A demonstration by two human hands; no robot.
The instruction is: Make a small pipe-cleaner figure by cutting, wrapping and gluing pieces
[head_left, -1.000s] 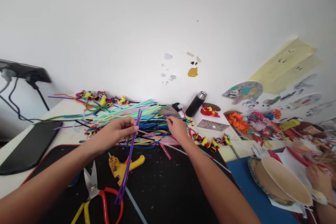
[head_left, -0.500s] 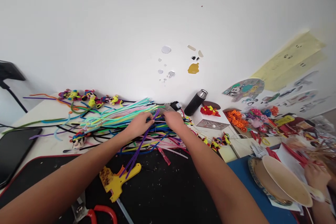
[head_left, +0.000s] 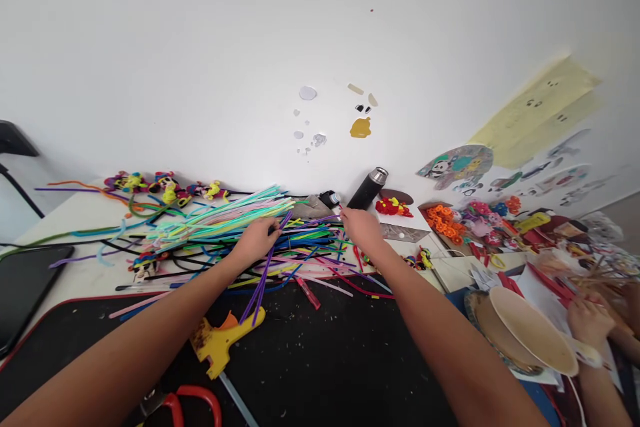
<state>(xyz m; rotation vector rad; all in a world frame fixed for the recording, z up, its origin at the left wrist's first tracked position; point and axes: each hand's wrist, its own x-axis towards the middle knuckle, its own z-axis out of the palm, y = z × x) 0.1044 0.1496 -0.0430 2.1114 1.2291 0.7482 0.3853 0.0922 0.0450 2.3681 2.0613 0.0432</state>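
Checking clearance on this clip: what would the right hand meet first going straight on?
Probably the small black container with a pale cap, just beyond the right hand; depth is unclear.

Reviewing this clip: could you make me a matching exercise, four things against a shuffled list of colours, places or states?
Things:
1. Purple pipe cleaners
2. Glue gun
3. Scissors
4. Flask

Descriptions:
A. Red-handled, cut off by the picture's bottom edge
B. Black with a silver top
C. Held in the left hand
D. Yellow, lying on the black mat

Pairs: 1-C, 2-D, 3-A, 4-B
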